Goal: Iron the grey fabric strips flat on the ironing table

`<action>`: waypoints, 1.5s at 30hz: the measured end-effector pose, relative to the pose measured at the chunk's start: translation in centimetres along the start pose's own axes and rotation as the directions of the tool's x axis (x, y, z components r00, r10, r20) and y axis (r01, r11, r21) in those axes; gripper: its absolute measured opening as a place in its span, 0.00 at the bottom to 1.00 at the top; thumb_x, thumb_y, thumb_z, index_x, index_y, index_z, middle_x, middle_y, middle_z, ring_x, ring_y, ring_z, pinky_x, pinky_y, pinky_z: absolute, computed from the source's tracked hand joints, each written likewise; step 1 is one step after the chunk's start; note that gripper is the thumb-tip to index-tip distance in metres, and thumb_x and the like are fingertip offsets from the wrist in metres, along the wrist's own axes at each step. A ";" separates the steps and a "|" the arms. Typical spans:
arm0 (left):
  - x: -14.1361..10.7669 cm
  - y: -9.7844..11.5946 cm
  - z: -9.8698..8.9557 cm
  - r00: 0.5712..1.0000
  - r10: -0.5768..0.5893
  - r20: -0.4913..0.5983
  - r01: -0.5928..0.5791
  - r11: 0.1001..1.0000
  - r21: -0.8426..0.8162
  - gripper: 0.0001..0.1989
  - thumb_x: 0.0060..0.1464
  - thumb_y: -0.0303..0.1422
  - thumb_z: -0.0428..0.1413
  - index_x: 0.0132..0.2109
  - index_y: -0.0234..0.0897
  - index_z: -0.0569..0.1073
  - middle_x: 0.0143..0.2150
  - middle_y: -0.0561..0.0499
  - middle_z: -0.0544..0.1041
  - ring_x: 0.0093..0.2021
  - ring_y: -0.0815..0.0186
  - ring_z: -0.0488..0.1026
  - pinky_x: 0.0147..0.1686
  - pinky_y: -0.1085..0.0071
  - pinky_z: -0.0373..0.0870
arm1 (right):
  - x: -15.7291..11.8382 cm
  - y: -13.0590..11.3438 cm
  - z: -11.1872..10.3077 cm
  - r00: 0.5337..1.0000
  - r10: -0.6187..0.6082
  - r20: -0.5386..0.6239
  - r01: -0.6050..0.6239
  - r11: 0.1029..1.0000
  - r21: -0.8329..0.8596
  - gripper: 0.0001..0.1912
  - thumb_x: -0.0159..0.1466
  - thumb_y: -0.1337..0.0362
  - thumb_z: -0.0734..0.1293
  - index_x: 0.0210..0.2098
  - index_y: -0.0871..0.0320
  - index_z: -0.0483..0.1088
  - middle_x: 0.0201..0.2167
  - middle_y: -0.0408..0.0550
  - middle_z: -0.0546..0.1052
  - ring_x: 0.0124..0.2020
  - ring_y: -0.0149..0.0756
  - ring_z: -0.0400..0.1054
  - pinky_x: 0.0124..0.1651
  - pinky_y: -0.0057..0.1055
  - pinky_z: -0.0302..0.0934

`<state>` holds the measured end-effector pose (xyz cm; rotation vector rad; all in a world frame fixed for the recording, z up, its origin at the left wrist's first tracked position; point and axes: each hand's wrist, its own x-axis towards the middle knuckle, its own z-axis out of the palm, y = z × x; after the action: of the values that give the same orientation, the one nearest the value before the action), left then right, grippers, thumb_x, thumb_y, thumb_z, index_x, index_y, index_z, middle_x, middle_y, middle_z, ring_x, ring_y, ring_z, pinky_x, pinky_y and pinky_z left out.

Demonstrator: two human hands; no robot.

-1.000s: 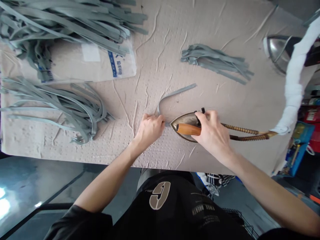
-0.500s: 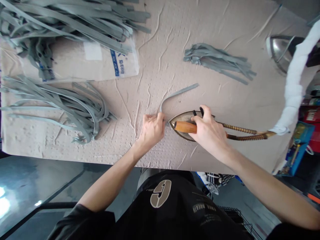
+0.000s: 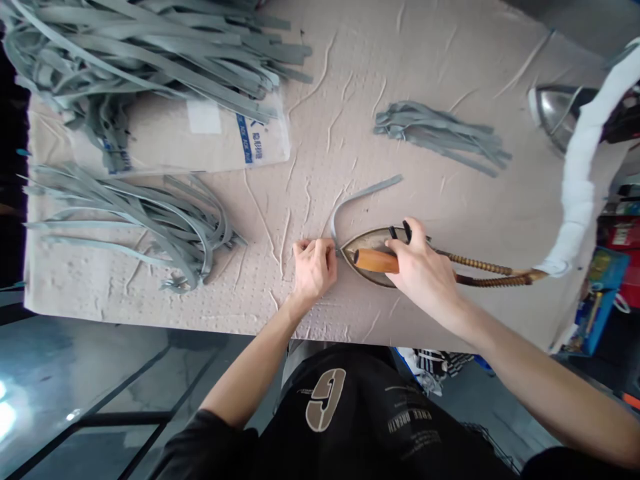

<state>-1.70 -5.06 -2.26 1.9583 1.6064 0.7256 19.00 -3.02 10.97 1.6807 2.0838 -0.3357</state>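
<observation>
My right hand (image 3: 425, 263) is wrapped round the orange handle of an iron (image 3: 367, 275), which lies flat on the covered table with its pointed tip toward the left. Just off that tip, my left hand (image 3: 316, 267) is closed in a pinch on a narrow grey fabric strip (image 3: 363, 192). From the fingers the strip curves up and away to the right, its loose end lying on the cloth. The fingers hide the held end, and I cannot tell whether the iron's tip touches the fabric.
A large heap of grey strips (image 3: 165, 50) lies on a plastic bag (image 3: 270, 137) at the far left. Nearer is a looser bundle (image 3: 150, 220); a small bundle (image 3: 440, 133) lies beyond the iron. A second iron (image 3: 555, 113) and a white-wrapped hose (image 3: 575, 180) are at the right.
The whole view has shifted slightly, the table appearing a little lower and further right. Both hands keep their grips, and the strip and iron stay almost the same relative to each other.
</observation>
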 end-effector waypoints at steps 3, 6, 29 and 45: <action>0.0 -0.2 0.0 1.000 0.015 -0.007 -0.015 1.000 0.005 0.05 0.64 0.25 0.49 0.42 0.39 0.67 0.34 0.51 0.80 0.34 0.63 0.76 0.47 0.58 0.57 | -0.6 0.2 0.1 0.999 0.038 0.037 -0.037 0.999 -0.021 0.23 0.63 0.60 0.69 0.58 0.55 0.74 0.72 0.63 0.53 0.38 0.43 0.78 0.31 0.37 0.70; 0.0 -0.2 0.0 0.999 0.040 -0.014 -0.041 0.999 -0.005 0.05 0.64 0.26 0.48 0.43 0.39 0.67 0.34 0.51 0.80 0.33 0.63 0.76 0.46 0.59 0.57 | -0.9 0.0 0.0 0.993 0.093 0.076 -0.090 0.995 -0.044 0.24 0.63 0.60 0.69 0.58 0.55 0.74 0.72 0.64 0.55 0.37 0.44 0.78 0.33 0.40 0.72; -0.7 -1.1 0.5 0.989 -0.017 -0.147 0.021 0.999 0.024 0.06 0.64 0.27 0.48 0.46 0.40 0.66 0.33 0.52 0.79 0.32 0.65 0.75 0.48 0.58 0.63 | 2.4 -2.2 -1.8 0.998 0.009 0.059 -0.015 0.994 0.106 0.17 0.67 0.65 0.60 0.50 0.63 0.74 0.58 0.65 0.65 0.34 0.33 0.71 0.31 0.33 0.59; -0.8 -1.0 0.0 0.983 -0.100 -0.155 0.103 0.995 0.013 0.09 0.65 0.30 0.50 0.51 0.40 0.69 0.34 0.49 0.77 0.35 0.61 0.73 0.47 0.56 0.68 | -5.0 14.2 3.5 0.943 0.245 0.223 -0.267 0.961 0.073 0.21 0.69 0.56 0.62 0.55 0.58 0.76 0.61 0.61 0.63 0.32 0.33 0.69 0.34 0.38 0.54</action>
<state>-2.49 -5.63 -3.02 1.8582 1.7975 0.8405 34.22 -5.61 11.55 1.8612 1.6958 -0.5206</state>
